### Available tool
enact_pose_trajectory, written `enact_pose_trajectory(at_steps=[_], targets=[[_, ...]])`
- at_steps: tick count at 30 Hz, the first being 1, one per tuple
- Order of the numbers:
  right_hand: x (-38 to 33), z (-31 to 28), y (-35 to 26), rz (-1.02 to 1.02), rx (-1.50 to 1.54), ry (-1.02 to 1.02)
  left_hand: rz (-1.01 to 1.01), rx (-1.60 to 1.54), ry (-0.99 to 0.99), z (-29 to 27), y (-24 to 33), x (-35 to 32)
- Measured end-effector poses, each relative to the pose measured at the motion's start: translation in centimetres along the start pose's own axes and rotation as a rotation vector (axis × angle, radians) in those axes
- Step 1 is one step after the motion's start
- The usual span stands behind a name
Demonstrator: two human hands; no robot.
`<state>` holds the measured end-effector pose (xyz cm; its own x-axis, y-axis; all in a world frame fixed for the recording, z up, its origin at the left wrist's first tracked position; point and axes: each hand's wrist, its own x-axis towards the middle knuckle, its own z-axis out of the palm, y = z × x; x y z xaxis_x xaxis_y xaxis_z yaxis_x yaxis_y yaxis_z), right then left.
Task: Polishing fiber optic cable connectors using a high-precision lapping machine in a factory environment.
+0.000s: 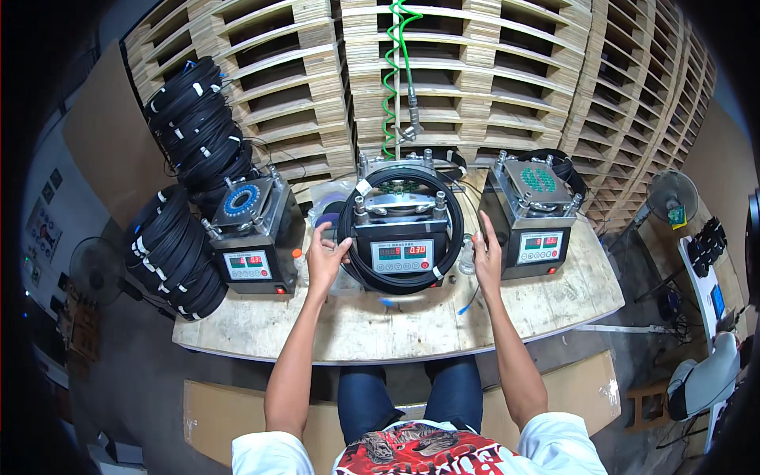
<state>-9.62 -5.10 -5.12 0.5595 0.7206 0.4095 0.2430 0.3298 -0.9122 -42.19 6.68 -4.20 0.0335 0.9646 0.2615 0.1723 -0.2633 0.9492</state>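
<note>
A coil of black cable, bound with white ties, stands upright in front of the middle polishing-type machine. At the coil's left edge is my left hand, fingers spread, its thumb close to the cable; whether it touches I cannot tell. My right hand is held to the right of the coil, fingers stretched up and apart from it. Neither hand grips anything. A loose blue-tipped cable end lies on the wooden table below the coil. Beside my right hand is a small clear bottle.
Similar machines stand left and right. Black cable coils are stacked at the left. An orange-capped bottle is by my left hand. A green spiral air hose hangs before wooden pallets. A fan is at right.
</note>
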Motion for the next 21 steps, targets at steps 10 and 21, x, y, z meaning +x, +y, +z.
enact_pose_trajectory(at_steps=[10,21], targets=[[-1.0,2.6,4.1,0.104,-0.132,0.058,-0.045,0.288,-0.393,-0.5,2.8,2.6],[1.2,2.6,2.2,-0.001,-0.001,-0.038,0.03,0.391,-0.421,-0.1,-0.8,5.2]])
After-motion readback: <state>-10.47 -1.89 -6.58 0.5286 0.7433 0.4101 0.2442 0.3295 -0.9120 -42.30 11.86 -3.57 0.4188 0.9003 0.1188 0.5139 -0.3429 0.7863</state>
